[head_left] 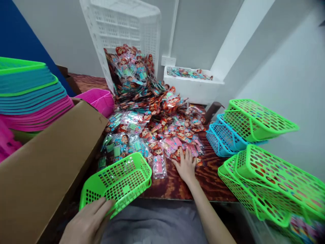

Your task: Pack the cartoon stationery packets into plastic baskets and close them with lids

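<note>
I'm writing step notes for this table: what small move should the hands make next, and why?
Probably the right hand should close on a few packets and lift them toward the green basket. Its fingers lie spread at the pile's near edge, apparently touching packets, while the left hand holds the basket's near side, its mesh floor showing.

It seems a workshop: packets [157, 127] lie heaped at 12 o'clock, a basket stack [33, 98] at 10, more baskets [261, 113] at 3.
</note>
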The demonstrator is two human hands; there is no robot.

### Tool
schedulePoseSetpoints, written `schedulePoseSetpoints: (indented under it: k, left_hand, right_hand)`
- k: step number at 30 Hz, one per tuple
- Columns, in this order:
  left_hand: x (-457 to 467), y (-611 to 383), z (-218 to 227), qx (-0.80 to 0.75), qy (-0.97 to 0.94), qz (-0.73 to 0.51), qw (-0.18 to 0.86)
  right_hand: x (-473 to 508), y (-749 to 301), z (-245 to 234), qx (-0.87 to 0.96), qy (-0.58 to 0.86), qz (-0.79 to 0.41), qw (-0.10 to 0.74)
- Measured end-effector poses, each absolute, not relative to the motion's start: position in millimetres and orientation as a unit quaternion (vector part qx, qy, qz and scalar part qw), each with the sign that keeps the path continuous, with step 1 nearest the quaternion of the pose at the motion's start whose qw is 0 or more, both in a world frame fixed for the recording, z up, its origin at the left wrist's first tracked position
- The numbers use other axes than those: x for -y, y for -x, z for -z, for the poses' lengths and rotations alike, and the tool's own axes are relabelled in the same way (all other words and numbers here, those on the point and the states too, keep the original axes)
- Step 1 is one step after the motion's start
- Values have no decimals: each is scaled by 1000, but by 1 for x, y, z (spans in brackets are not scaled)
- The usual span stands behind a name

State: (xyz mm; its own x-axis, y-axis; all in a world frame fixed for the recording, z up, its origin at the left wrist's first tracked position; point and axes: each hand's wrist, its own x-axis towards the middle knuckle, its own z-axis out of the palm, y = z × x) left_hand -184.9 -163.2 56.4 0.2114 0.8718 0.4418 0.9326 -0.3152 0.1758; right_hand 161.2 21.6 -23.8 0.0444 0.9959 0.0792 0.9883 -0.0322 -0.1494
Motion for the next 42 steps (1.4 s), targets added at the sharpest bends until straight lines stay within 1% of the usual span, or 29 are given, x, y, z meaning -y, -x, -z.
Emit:
schedulePoseSetpoints:
  k: [2,4,6,9,12,15,17,19,20,22,24,25,26,28,30,31,33,35,37,40,42]
  left_hand:
    - [150,186,-53,568,785,224,105]
    - [138,186,-51,587,775,206,111]
    - [126,186,-48,604,766,195,105]
    - [112,188,-43,614,757,201,102]
    - [107,199,-35,626,743,209,111]
    - [118,210,-32,655,723,184,122]
    - [132,205,-39,671,711,170,122]
    - [146,182,-53,666,716,191,84]
    - [150,163,-60,652,726,215,44]
    - [148,115,-70,586,761,268,-78]
    - [131,67,-66,512,802,239,-193]
    - [117,48,-59,521,800,206,-213]
    - [101,32,-49,566,781,186,-189]
    - [68,16,-27,672,716,167,-90]
    - [42,16,-8,708,686,165,-30]
    - [32,20,-2,715,679,167,-21]
    - [20,29,5,722,667,181,-47]
    - [15,36,7,724,646,212,-114]
    - [14,39,8,717,630,242,-176]
    - [19,42,9,706,621,262,-220]
    - [27,44,7,700,613,273,-243]
  right_hand:
    - [-19,-166,19,679,723,-39,123]
    - [-19,-173,12,677,712,-45,181]
    - [-28,-177,1,691,688,-64,211]
    - [-59,-172,-14,699,683,-99,189]
    - [-87,-159,-16,674,714,-97,162]
    - [-86,-155,-8,689,701,-110,145]
    - [-72,-165,-3,726,659,-134,140]
    - [-56,-182,0,767,606,-163,137]
    - [-50,-192,1,781,585,-173,135]
    - [-41,-207,1,786,581,-171,128]
    - [-35,-215,1,765,619,-138,114]
    - [-33,-216,1,754,637,-119,106]
    - [-30,-216,2,747,649,-107,99]
    - [-24,-216,3,738,657,-116,98]
    - [-16,-220,4,727,659,-155,115]
    - [-12,-224,5,719,661,-174,128]
    - [-6,-234,4,702,656,-219,171]
    - [-2,-244,2,686,639,-267,224]
    - [2,-248,0,675,632,-284,254]
    - [7,-247,0,676,660,-232,231]
    - [11,-245,0,656,684,-223,227]
